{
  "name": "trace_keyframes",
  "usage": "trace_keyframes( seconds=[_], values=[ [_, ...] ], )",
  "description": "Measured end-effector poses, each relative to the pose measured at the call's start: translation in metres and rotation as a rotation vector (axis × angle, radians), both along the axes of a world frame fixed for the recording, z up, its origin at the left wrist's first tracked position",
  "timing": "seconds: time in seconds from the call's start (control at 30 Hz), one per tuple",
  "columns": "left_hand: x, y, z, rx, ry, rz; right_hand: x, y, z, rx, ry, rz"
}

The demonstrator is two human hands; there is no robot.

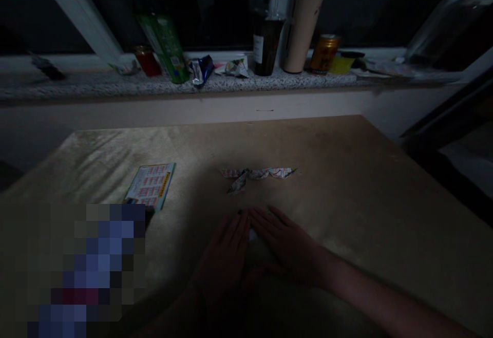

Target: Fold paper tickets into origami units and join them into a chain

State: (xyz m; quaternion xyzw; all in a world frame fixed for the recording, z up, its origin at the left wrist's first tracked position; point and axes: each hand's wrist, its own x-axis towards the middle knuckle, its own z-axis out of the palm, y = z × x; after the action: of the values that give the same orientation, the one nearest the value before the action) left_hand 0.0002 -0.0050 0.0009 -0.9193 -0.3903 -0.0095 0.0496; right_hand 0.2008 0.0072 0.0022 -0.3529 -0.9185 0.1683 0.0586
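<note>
My left hand (227, 248) lies flat on the table with its fingers stretched forward. Angled in from the right, my right hand (285, 240) is flat too, and its fingertips meet those of the left. A small pale patch (252, 235) shows in the gap between the hands; what it belongs to is mostly covered and too dark to name. Just beyond my fingertips rests a crumpled, printed strip of wrapper or paper (259, 174), twisted in places, with a short piece slanting off its left part. Neither hand touches that strip.
A printed card (150, 185) lies left on the cloth-covered table (339, 173); a pixelated area hides the lower left. On the granite sill (219, 86) stand a green bottle (165, 45), a dark cup (266, 48), a tall tube (306, 19) and an orange can (324, 54).
</note>
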Motion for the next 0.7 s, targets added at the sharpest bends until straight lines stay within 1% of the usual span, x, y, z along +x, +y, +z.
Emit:
trace_keyframes(
  seconds=[0.1,0.27,0.43,0.53,0.67,0.7],
  values=[
    [-0.001,0.002,-0.007,-0.043,-0.016,-0.009,-0.001,0.0,-0.002,-0.002,0.007,-0.004],
    [-0.003,0.001,-0.018,0.012,-0.024,-0.013,0.003,0.002,-0.001,0.023,0.018,0.004],
    [-0.003,0.003,-0.015,0.004,-0.014,-0.021,0.011,-0.001,0.002,0.133,0.036,0.131],
    [-0.004,0.003,-0.014,0.004,-0.046,-0.045,0.012,-0.002,0.004,0.149,0.024,0.103],
    [-0.007,-0.004,-0.014,0.038,-0.11,-0.037,0.011,-0.001,0.005,0.163,0.015,0.053],
    [-0.008,-0.006,-0.015,0.024,-0.11,-0.064,0.011,-0.001,0.005,0.169,0.015,0.048]
  ],
)
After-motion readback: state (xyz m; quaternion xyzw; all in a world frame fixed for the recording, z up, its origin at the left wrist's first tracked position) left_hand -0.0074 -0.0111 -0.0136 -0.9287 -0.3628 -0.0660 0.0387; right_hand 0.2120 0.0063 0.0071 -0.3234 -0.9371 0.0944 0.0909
